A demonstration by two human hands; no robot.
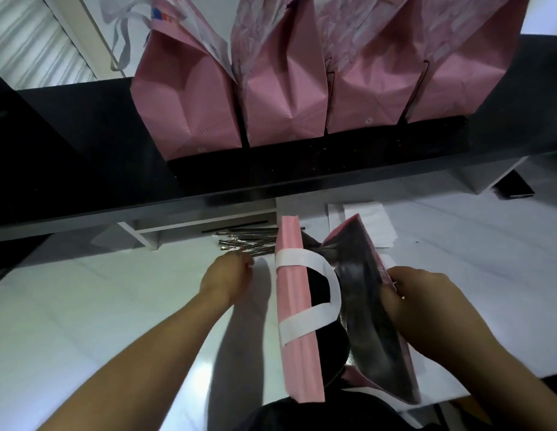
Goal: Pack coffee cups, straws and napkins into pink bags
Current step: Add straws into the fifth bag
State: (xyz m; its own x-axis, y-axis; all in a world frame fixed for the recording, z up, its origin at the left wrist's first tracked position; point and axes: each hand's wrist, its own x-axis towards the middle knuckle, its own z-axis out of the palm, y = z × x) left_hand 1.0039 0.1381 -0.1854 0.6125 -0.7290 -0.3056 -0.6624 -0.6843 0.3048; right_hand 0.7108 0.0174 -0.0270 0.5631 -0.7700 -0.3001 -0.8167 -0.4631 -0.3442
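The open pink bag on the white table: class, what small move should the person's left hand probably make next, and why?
Probably pinch one wrapped straw and carry it right, into the bag. The left hand sits at the near end of the straw pile, fingers curled, while the right hand grips the far rim of the open pink bag, holding its mouth apart. Whether a straw is already pinched cannot be told.

Open pink bag [297,309] on white table [84,306], right hand [426,306] pinching its rim, left hand [229,276] at wrapped straws [249,242]
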